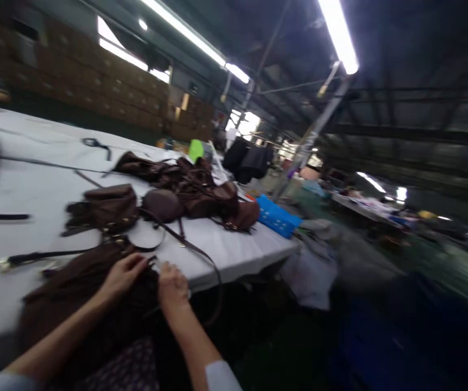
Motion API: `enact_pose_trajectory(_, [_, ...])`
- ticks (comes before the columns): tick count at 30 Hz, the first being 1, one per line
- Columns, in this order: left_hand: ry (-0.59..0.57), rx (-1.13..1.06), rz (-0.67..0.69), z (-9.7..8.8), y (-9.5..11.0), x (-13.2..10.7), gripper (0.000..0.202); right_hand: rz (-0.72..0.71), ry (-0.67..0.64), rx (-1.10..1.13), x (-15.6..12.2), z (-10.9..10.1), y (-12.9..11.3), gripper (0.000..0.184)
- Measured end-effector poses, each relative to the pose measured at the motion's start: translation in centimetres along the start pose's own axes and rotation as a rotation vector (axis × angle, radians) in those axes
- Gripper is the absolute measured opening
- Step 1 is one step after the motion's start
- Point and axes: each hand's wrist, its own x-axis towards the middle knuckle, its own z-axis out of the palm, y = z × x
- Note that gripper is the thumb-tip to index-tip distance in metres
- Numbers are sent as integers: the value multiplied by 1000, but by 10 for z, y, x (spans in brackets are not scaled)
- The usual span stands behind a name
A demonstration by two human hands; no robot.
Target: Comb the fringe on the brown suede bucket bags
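Observation:
A dark brown bag (82,304) lies at the near edge of the white table, partly over my lap. My left hand (125,274) rests on its upper part, fingers pinched together on the bag near a small dark fitting (151,262). Just to the right, my right hand (173,283) is closed at the bag's right edge; what its fingers grip is hidden. Beyond my hands lies a brown bag flap with small metal fittings (113,205). A long brown strap (195,250) curves over the table edge, right of my right hand.
More brown bags (193,187) are heaped farther back on the white table (254,250). A blue packet (278,216) lies at its right end. Black straps (5,217) lie on the left. Stacked cartons (95,81) line the back wall, and a slanted post (311,136) stands beyond.

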Motion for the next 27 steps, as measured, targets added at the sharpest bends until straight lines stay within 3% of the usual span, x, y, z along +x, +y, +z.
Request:
enact_pose_trajectory(2, [52, -26, -15, -33, -5, -5, 39, -63, 46, -32, 14, 14, 1, 26])
enact_pose_trajectory(4, [-16, -120, -53, -41, -6, -9, 39, -120, 79, -76, 23, 25, 19, 29])
enact_pose_trajectory(8, [-139, -352, -100, -36, -4, -16, 40, -141, 106, -173, 29, 31, 59, 22])
enact_pose_trajectory(13, [-120, -435, -80, -35, 1, -13, 43, -126, 114, -232, 37, 32, 81, 21])
enact_pose_trajectory(18, [-80, -205, -74, -21, 1, -4, 42, -196, 112, -238, 37, 33, 74, 24])
enact_pose_trajectory(23, [-204, -24, 45, -12, 3, -5, 41, -352, 87, -202, 42, 21, 61, 33])
enact_pose_trajectory(25, [-232, -37, 53, -16, 3, -8, 45, -374, 58, -174, 48, 13, 69, 31])
enact_pose_trajectory(27, [-257, -63, 49, -26, 1, -13, 46, -306, 38, -151, 53, 2, 93, 24])
